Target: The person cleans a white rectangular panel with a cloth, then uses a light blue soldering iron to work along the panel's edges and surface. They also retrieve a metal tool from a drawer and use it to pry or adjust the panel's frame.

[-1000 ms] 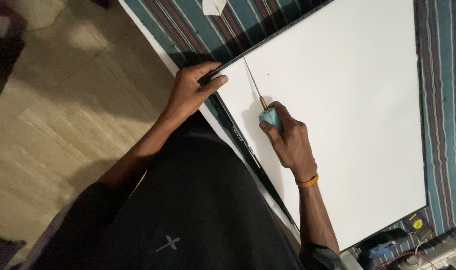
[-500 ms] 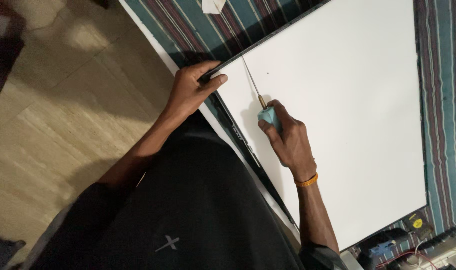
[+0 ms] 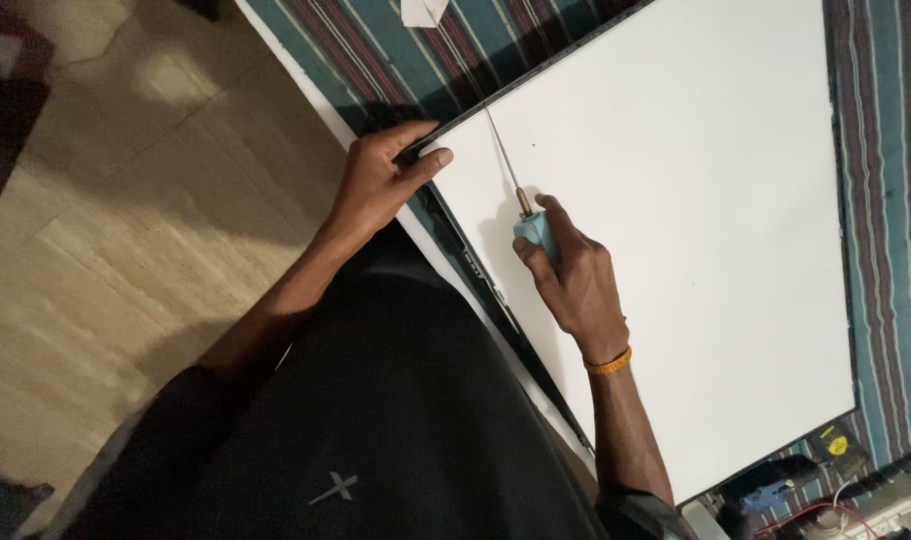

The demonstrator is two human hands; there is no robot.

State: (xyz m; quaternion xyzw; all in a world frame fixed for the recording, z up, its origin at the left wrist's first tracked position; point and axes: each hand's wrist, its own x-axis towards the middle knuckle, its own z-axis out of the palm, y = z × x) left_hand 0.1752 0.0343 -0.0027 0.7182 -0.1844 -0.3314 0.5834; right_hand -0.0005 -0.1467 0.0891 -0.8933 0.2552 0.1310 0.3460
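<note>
A person in dark clothing is leaning over a large white panel [image 3: 676, 230] that is filling the centre and right of the frame, lying flat on a surface covered with a teal, maroon and white striped cloth [image 3: 886, 200]. The left hand [image 3: 381, 180], at upper centre-left of the frame, is clamping the panel's near corner, its grip closed on the thin black frame [image 3: 476, 260] that is running along the panel's edge, thumb lying on the white face and fingers curling over the dark rim. The right hand [image 3: 576, 285], in the centre of the frame, is clenching its grip around the pale blue handle of a slim screwdriver [image 3: 521, 205]; the long metal shaft is pointing toward the top of the frame, and its tip is reaching the panel's upper edge, just beside the left hand's fingers. An orange band [image 3: 610, 362] is circling the right wrist. A scrap of white paper [image 3: 423, 10] is lying on the cloth at the top edge of the frame. In the lower right corner, past the panel's far end, a cluster of small items with red wire [image 3: 836, 510] is sitting, too dim to identify. A pale tiled floor [image 3: 126, 230] is filling the left of the frame.
</note>
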